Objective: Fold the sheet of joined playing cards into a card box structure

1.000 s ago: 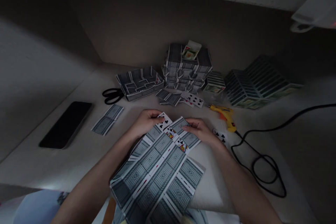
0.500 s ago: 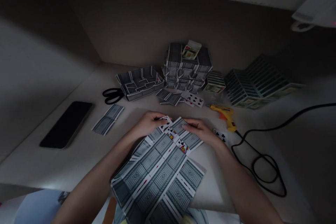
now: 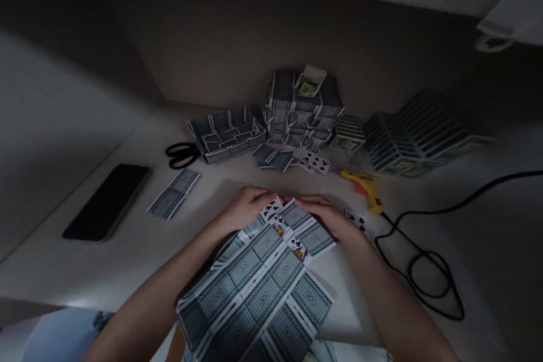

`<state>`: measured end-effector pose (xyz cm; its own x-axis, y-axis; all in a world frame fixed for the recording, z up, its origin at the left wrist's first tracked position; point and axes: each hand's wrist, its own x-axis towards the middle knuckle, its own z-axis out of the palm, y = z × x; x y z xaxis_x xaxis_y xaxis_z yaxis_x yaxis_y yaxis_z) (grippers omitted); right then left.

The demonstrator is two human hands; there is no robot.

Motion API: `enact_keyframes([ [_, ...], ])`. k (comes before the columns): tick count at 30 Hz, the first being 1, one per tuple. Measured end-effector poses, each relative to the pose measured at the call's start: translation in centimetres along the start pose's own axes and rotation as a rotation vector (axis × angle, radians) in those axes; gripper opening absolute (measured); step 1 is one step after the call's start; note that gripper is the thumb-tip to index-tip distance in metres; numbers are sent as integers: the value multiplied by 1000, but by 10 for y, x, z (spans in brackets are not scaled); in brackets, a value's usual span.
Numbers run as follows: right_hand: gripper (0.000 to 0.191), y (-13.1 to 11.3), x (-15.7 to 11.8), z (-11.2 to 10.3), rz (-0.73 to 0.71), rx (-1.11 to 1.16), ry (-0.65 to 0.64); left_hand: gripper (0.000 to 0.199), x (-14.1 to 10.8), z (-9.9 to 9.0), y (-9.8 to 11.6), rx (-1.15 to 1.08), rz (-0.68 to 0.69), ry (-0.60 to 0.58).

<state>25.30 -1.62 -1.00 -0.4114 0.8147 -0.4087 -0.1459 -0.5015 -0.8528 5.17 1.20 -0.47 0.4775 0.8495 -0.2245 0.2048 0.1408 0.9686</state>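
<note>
A large panel of joined playing cards (image 3: pixel 254 277) slants from the lower middle toward the table, mostly with patterned grey backs up. My left hand (image 3: pixel 250 206) holds its far left edge, beside a club card (image 3: pixel 271 208); the fingers are closed and partly hidden behind the cards. At the far right corner, my right hand (image 3: pixel 324 212) grips the panel from behind, its fingertips out of sight under a card back (image 3: pixel 297 214). Two face cards (image 3: pixel 299 249) show near that end. The panel's near end runs out of the frame at the bottom.
Scissors (image 3: pixel 182 154), a phone (image 3: pixel 106 202) and a card pair (image 3: pixel 173 193) lie left. Behind stand a card tray (image 3: pixel 229 150), a card-covered box (image 3: pixel 301 113) and loose cards (image 3: pixel 275 157). A yellow glue gun (image 3: pixel 365 186), its black cord (image 3: pixel 441 254) and stacked packs (image 3: pixel 416 136) are right.
The far end of the card panel has shifted slightly down and toward me. Both hands moved with it, and their fingers have slid further behind the cards.
</note>
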Motion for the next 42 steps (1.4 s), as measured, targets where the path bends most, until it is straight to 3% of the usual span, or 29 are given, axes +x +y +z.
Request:
enact_keyframes([
  [8, 33, -4, 5, 7, -31, 110, 34, 24, 1, 0, 11, -107, -26, 35],
  [17, 31, -3, 2, 9, -43, 80, 99, 37, 0, 2, 1, -244, -208, -19],
  [25, 32, -8, 2, 16, -84, -44, 138, 35, 0, 5, 0, -281, -180, 6],
  [32, 26, -8, 1, 20, -234, -169, 146, 32, -1, 6, 3, -315, -166, -21],
  [37, 29, -9, -2, 18, -198, -245, 164, 35, 1, 3, 3, -338, -259, -44],
  [42, 26, -8, -2, 17, -167, -177, 153, 33, 1, 3, 4, -362, -259, -72],
])
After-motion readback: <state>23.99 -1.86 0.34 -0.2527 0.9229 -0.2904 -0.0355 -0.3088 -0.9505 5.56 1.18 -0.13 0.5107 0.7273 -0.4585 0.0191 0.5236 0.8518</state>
